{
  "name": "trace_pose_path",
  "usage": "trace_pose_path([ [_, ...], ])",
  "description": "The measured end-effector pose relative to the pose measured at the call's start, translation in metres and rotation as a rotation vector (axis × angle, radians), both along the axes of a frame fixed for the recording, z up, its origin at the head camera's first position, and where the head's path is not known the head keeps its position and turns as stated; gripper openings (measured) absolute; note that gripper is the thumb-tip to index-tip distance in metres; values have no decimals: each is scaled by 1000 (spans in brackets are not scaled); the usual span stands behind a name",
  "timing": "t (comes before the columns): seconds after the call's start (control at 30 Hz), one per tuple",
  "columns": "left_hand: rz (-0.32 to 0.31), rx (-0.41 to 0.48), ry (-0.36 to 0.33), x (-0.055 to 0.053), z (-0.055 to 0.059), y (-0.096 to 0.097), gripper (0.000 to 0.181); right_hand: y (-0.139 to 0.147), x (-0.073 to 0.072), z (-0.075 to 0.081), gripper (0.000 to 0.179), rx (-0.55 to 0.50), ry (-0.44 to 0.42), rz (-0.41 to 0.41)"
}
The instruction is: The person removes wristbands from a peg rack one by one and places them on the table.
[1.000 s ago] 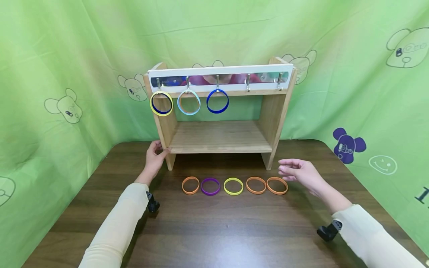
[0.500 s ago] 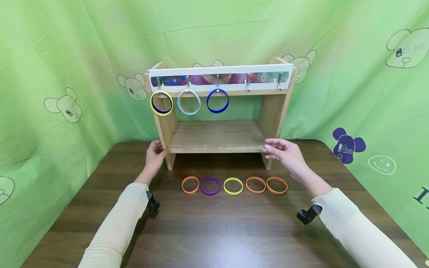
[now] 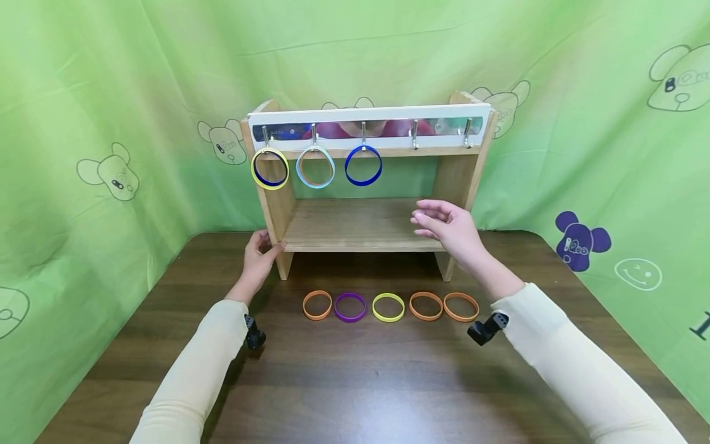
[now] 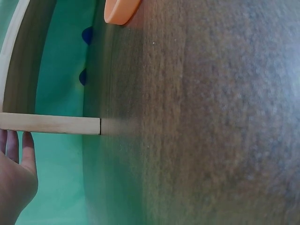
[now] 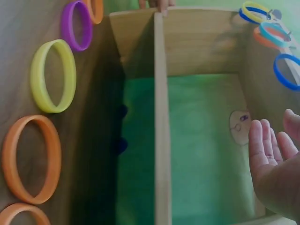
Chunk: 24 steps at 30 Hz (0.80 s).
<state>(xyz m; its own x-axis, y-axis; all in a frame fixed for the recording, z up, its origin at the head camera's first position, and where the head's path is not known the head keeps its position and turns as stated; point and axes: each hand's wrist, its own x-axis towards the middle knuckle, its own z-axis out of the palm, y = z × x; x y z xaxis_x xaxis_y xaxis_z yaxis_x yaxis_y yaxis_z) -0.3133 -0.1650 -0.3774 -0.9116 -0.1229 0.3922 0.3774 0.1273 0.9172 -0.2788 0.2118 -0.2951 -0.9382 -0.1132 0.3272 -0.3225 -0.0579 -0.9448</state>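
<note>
Left hand (image 3: 258, 258) grips the rack (image 3: 355, 225) low on its left side panel (image 3: 280, 209), thumb at the front edge, fingers on the outer face. Right hand (image 3: 448, 229) hangs in front of the lower shelf's right half, fingers loosely bent, gripping nothing; hands well apart. Rack is wooden, upright on the brown counter (image 3: 355, 382), white strip (image 3: 366, 115) across the top with five hooks (image 3: 363, 132). Bands on three leftmost hooks: hung yellow band (image 3: 270, 187) with dark blue band (image 3: 272, 184) on the first, light blue band (image 3: 316, 186) with hung orange band (image 5: 258, 36) on the second, blue band (image 3: 363, 183) on the third. Row flat on counter before the rack, left to right: left orange band (image 3: 317, 318), purple band (image 3: 350, 320), loose yellow band (image 3: 388, 320), middle orange band (image 3: 426, 319), right orange band (image 3: 461, 320), last two just beside each other. Green cloth (image 3: 355, 55) behind, cartoon prints on it. Pale sleeves (image 3: 188, 364), black camera (image 3: 254, 333) at left wrist, another at right.
</note>
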Motion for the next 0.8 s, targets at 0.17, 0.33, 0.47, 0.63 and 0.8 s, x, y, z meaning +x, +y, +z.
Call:
trace_pose_path([
  [0.17,-2,0,2,0,1,0,35,-16,-9,12,29,-21,42,14],
  [0.33,-2,-5,8,0,0,0,34,-32,-15,21,30,-63,34,11],
  [0.47,0,-14,12,1,0,0,34,-43,-18,27,33,-96,18,24],
  [0.63,10,-31,11,2,0,0,33,-55,-21,32,42,-96,15,36],
  [0.8,9,-38,10,3,1,0,34,-64,-26,36,42,-124,7,25],
])
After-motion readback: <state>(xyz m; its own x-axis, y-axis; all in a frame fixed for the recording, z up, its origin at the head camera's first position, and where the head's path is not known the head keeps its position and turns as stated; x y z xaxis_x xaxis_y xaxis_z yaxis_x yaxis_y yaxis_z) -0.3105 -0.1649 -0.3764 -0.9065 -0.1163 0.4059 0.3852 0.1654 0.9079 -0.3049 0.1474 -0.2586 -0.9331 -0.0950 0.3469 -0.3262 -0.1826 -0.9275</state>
